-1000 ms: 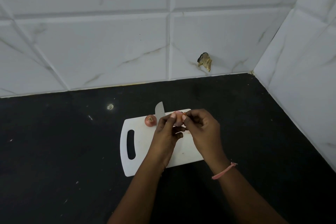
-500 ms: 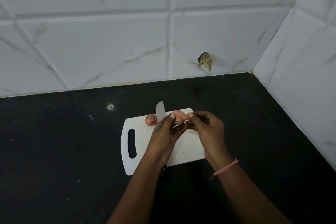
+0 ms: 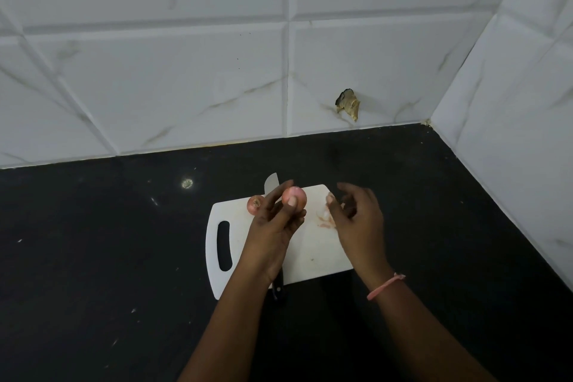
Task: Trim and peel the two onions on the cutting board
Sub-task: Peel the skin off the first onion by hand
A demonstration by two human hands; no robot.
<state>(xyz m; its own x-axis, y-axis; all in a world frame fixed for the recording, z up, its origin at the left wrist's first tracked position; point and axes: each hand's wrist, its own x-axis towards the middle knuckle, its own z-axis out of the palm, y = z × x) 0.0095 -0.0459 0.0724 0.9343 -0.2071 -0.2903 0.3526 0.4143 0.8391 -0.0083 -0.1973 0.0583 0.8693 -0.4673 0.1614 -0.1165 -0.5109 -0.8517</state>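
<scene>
Your right hand has pulled away, fingers loosely curled over fallen skin, while your left hand pinches the onion, now likely peeled.

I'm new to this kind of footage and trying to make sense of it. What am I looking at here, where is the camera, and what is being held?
There is no machine here: these are a person's two bare hands, filmed by a camera worn on the head, looking forward and down at a black stone counter in a white-tiled corner.

On the counter lies a white plastic cutting board with a handle slot. A knife with a silver blade and dark handle lies across it, mostly hidden under the left arm. A small reddish onion with its skin on sits at the board's far edge, and thin pinkish peel scraps lie near the right hand.

The left hand holds up a small pale pink onion in its fingertips. The right hand hovers beside it, fingers loosely curled; whether it pinches a bit of peel is unclear.
</scene>
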